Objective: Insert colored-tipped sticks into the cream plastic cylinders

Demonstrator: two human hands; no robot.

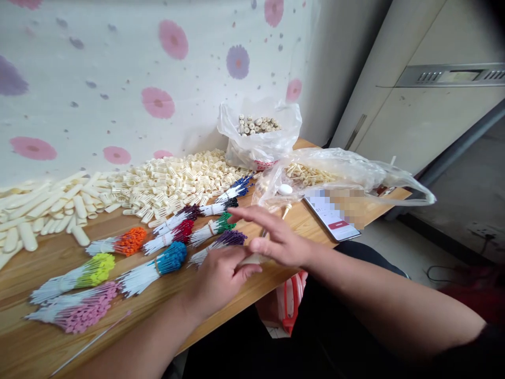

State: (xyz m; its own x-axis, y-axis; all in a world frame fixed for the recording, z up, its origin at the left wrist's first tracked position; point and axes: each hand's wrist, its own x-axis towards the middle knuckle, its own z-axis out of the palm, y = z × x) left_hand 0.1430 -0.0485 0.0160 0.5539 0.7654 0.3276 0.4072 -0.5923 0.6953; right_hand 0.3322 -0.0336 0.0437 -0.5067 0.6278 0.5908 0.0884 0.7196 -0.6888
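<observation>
My left hand [221,276] rests near the front edge of the wooden table [47,337], fingers curled loosely, just below the purple-tipped bundle [221,245]; what, if anything, is in it I cannot make out. My right hand [272,237] hovers above it with fingers stretched out flat and apart, pointing left toward the green-tipped bundle [213,226]. Several bundles of white sticks with coloured tips lie fanned out: blue [155,268], orange [118,243], yellow [79,276], pink [74,313], red [169,237].
A heap of cream plastic cage-like pieces [173,181] and cream tubes [39,210] lines the back. A plastic bag of beads [258,134], another clear bag [339,173] and a phone [331,213] sit at the right. A floral cloth hangs behind.
</observation>
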